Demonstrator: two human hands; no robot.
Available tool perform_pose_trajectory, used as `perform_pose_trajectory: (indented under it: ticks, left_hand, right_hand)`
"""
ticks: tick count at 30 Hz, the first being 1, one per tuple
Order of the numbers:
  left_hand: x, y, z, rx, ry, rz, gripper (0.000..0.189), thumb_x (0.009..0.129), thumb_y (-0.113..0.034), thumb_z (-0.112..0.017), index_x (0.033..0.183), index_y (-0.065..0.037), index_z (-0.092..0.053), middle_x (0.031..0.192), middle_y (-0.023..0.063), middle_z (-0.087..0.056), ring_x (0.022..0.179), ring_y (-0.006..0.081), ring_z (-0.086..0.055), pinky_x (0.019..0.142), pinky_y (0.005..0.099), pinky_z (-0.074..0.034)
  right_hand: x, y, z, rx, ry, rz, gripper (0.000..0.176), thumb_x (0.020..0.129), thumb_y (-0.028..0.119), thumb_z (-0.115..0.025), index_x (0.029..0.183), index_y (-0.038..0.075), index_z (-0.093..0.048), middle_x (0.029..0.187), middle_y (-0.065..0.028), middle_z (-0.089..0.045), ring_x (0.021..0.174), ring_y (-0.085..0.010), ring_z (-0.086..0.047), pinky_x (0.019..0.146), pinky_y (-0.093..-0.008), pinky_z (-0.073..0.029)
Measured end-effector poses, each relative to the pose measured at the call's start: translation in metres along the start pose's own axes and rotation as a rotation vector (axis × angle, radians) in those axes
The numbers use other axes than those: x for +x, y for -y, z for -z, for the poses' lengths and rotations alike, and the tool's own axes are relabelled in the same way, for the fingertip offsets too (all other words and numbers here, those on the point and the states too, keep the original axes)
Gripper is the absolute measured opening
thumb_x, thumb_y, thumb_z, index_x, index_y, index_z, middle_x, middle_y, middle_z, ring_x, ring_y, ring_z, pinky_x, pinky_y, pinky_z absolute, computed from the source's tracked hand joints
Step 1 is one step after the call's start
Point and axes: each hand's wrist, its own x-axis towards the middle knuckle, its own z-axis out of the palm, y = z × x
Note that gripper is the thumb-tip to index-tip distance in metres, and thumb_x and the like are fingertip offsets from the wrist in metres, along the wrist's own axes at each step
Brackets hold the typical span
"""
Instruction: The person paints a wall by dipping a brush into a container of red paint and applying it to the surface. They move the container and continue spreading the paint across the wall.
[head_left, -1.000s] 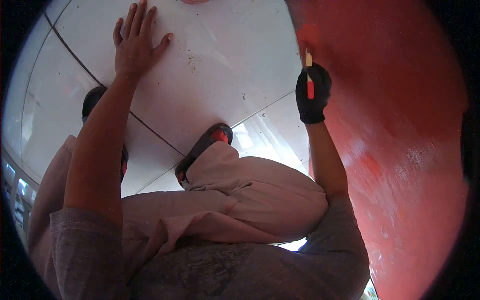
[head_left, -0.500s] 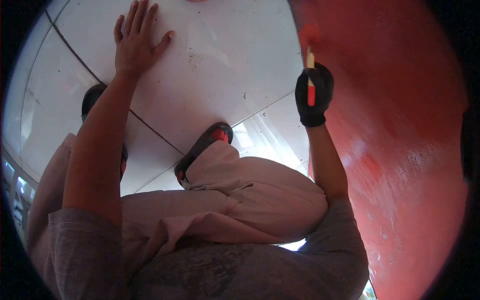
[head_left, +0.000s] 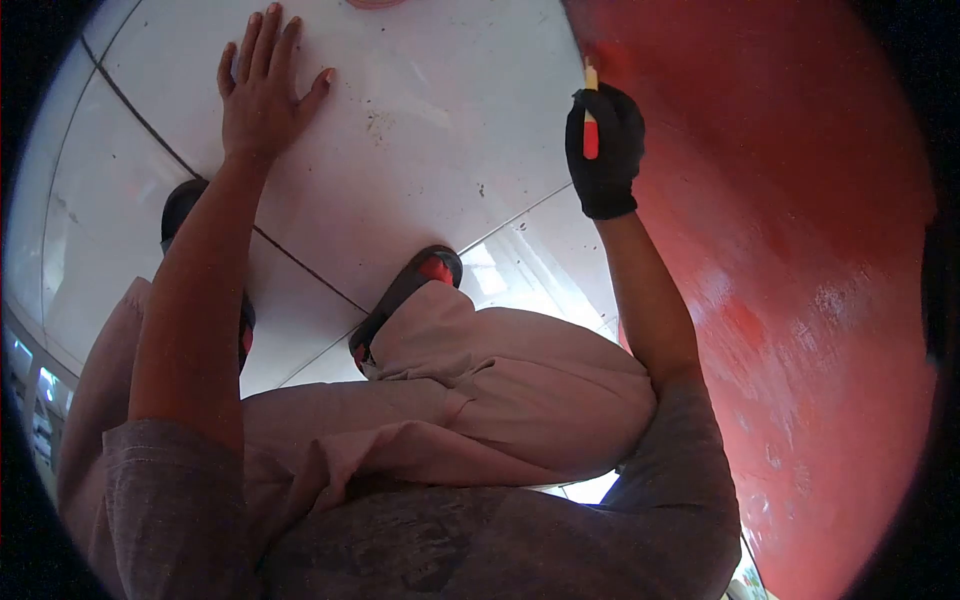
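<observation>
My left hand (head_left: 262, 108) is bare and lies palm down on the white tiled floor (head_left: 430, 130), its fingers spread. A black glove covers my right hand (head_left: 614, 150), which is closed around a paintbrush (head_left: 591, 140). The brush has a pale wooden handle with a red end pointing back towards me. Its far tip is close to the bottom edge of the red wall (head_left: 780, 250), where a brighter red patch (head_left: 612, 62) shows. The bristles are hard to make out against the red.
Part of a round reddish object (head_left: 374, 3) shows at the top edge. My black and red shoes (head_left: 405, 300) stand on the tiles under my bent legs. Lighter, streaky patches mark the wall's nearer part. Small specks of dirt dot the floor.
My right hand has moved forward and slightly left with the paintbrush, along the wall's bottom edge. My left hand stays flat on the floor; the view has shifted a little.
</observation>
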Motion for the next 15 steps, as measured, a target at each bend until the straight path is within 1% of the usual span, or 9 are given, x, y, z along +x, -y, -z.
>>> perform_pose_trajectory:
  ticks: [1, 3, 4, 6, 7, 10, 12, 14, 15]
  left_hand:
    - [0.000, 0.000, -0.001, -0.003, -0.005, -0.005, 0.067, 0.091, -0.050, -0.054, 0.146, -0.015, -0.037, 0.157, 0.0044, -0.026, 0.145, 0.0208, -0.022, 0.117, 0.0458, -0.013]
    - [-0.003, 0.002, -0.002, 0.017, 0.072, 0.067, 0.067, 0.091, -0.049, -0.055, 0.145, -0.014, -0.037, 0.156, 0.0050, -0.027, 0.145, 0.0212, -0.022, 0.117, 0.0457, -0.013]
    - [-0.002, 0.002, -0.001, 0.020, 0.069, 0.070, 0.067, 0.091, -0.049, -0.055, 0.145, -0.014, -0.037, 0.156, 0.0050, -0.027, 0.145, 0.0212, -0.022, 0.117, 0.0457, -0.013]
    - [-0.003, 0.002, 0.001, 0.019, 0.084, 0.068, 0.068, 0.091, -0.049, -0.056, 0.145, -0.014, -0.037, 0.156, 0.0054, -0.027, 0.145, 0.0214, -0.022, 0.117, 0.0460, -0.012]
    - [-0.004, 0.003, 0.000, 0.021, 0.089, 0.072, 0.068, 0.091, -0.049, -0.056, 0.145, -0.014, -0.037, 0.156, 0.0054, -0.027, 0.145, 0.0214, -0.022, 0.117, 0.0460, -0.012]
    - [-0.005, 0.003, -0.001, 0.021, 0.091, 0.060, 0.068, 0.090, -0.050, -0.056, 0.145, -0.014, -0.037, 0.156, 0.0050, -0.026, 0.145, 0.0211, -0.022, 0.117, 0.0460, -0.012]
    - [-0.004, 0.003, -0.002, 0.016, 0.069, 0.055, 0.069, 0.090, -0.050, -0.056, 0.145, -0.014, -0.037, 0.157, 0.0047, -0.026, 0.145, 0.0209, -0.021, 0.117, 0.0457, -0.013]
    - [-0.002, 0.001, 0.000, 0.019, 0.075, 0.063, 0.069, 0.090, -0.050, -0.056, 0.145, -0.014, -0.037, 0.157, 0.0047, -0.026, 0.145, 0.0209, -0.021, 0.117, 0.0457, -0.012]
    - [-0.002, 0.001, 0.001, 0.024, 0.088, 0.074, 0.069, 0.090, -0.050, -0.056, 0.145, -0.014, -0.037, 0.157, 0.0048, -0.026, 0.145, 0.0209, -0.021, 0.117, 0.0457, -0.012]
  right_hand:
    - [0.004, -0.001, 0.004, -0.018, -0.028, 0.006, 0.020, 0.070, 0.000, -0.072, 0.089, 0.007, -0.067, 0.084, -0.0156, -0.065, 0.078, -0.0303, -0.064, 0.066, -0.0382, -0.049]
    - [0.009, -0.005, 0.009, -0.064, -0.111, 0.038, 0.019, 0.070, 0.001, -0.072, 0.087, 0.008, -0.069, 0.084, -0.0157, -0.065, 0.074, -0.0292, -0.064, 0.063, -0.0377, -0.049]
    - [0.007, -0.004, 0.008, -0.062, -0.112, 0.042, 0.019, 0.070, 0.001, -0.072, 0.087, 0.008, -0.069, 0.084, -0.0157, -0.065, 0.074, -0.0292, -0.064, 0.063, -0.0377, -0.049]
    - [-0.002, 0.000, 0.006, -0.005, -0.095, -0.019, 0.019, 0.070, 0.002, -0.073, 0.088, 0.008, -0.069, 0.085, -0.0160, -0.065, 0.076, -0.0288, -0.064, 0.064, -0.0382, -0.049]
    - [0.003, 0.010, 0.009, 0.023, 0.008, -0.070, 0.019, 0.070, 0.003, -0.073, 0.088, 0.008, -0.069, 0.085, -0.0153, -0.065, 0.081, -0.0292, -0.064, 0.070, -0.0392, -0.049]
    - [0.002, 0.000, -0.009, 0.002, 0.030, -0.010, 0.019, 0.070, 0.003, -0.073, 0.089, 0.007, -0.069, 0.083, -0.0143, -0.065, 0.078, -0.0297, -0.063, 0.068, -0.0392, -0.048]
    - [0.003, -0.007, -0.008, -0.061, -0.004, 0.021, 0.019, 0.071, 0.003, -0.072, 0.089, 0.008, -0.069, 0.081, -0.0135, -0.065, 0.076, -0.0298, -0.063, 0.066, -0.0394, -0.048]
    - [0.012, -0.002, 0.004, 0.008, -0.081, -0.042, 0.019, 0.071, 0.002, -0.072, 0.090, 0.009, -0.069, 0.081, -0.0136, -0.065, 0.074, -0.0295, -0.063, 0.065, -0.0385, -0.049]
    - [0.010, -0.007, 0.004, -0.061, -0.106, 0.023, 0.020, 0.071, 0.002, -0.072, 0.089, 0.009, -0.069, 0.082, -0.0137, -0.065, 0.074, -0.0291, -0.064, 0.065, -0.0373, -0.049]
